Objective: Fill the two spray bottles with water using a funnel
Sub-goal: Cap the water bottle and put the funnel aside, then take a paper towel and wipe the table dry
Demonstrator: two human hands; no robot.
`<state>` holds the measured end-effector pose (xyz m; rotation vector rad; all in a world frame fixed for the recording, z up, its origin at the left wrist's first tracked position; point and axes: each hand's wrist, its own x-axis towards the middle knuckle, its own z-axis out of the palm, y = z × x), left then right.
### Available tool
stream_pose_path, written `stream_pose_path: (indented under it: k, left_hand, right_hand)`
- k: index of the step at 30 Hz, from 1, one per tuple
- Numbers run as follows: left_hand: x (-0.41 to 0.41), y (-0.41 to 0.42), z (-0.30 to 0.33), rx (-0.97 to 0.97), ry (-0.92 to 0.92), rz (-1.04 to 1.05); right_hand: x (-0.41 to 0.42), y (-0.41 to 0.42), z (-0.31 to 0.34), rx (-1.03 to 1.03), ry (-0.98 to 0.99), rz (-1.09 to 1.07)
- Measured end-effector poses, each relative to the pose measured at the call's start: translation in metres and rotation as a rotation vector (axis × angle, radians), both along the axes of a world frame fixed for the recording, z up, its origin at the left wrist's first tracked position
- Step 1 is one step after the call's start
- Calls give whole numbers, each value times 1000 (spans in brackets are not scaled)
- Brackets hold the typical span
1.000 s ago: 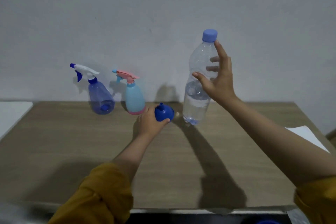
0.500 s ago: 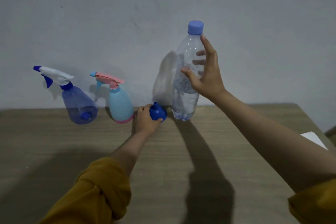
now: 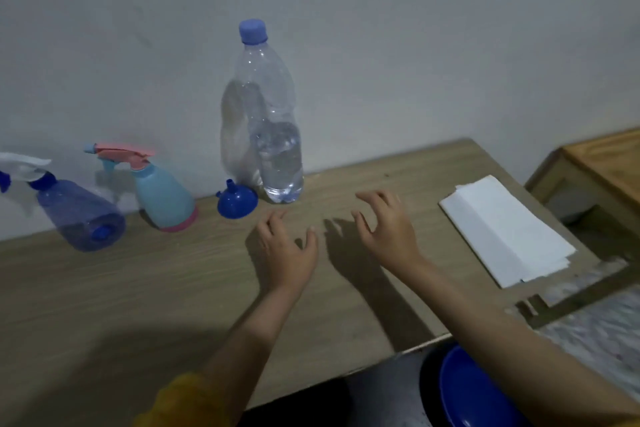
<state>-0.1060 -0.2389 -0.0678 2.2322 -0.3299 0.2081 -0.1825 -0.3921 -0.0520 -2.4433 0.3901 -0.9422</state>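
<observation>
A clear water bottle (image 3: pixel 273 135) with a blue cap stands against the wall, about a third full. A blue funnel (image 3: pixel 237 200) rests wide end down just left of it. A light-blue spray bottle (image 3: pixel 161 193) with a pink trigger stands further left. A purple spray bottle (image 3: pixel 78 211) with a white trigger is at the far left edge. My left hand (image 3: pixel 285 248) hovers in front of the funnel, fingers curled apart, holding nothing. My right hand (image 3: pixel 388 227) hangs right of it, fingers spread, empty.
All stands on a wooden table (image 3: pixel 138 295) against a grey wall. A stack of white paper (image 3: pixel 505 229) lies at the table's right end. A wooden piece of furniture (image 3: pixel 602 163) is beyond it. A blue round object (image 3: pixel 474 392) sits below the front edge.
My right hand has let go of the water bottle, which stands by the wall. My left hand has released the funnel. Both hands have drawn back toward me.
</observation>
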Motion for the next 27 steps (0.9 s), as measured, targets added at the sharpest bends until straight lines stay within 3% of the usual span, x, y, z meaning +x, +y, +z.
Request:
stream_pose_path:
  k: [7,11,15,20,27]
  left_hand:
    - [-73,-91,-9,56,-6,-569]
    - [-83,-147,-20,157,-15,-757]
    - [-78,-198,-24,198,43,-764]
    - [-59,-238,-22,289,178,-654]
    - [-53,-252,-25,79,408,-616]
  right_hand:
    - [-142,-43,-33,49,199,-405]
    - [-183,-72,-44,97,220,-603]
    - [-203,-100,-42,240,175,-736]
    - [-208,-107,-49,297,205,-611]
    - [-201,-96,-60,305,162,-599]
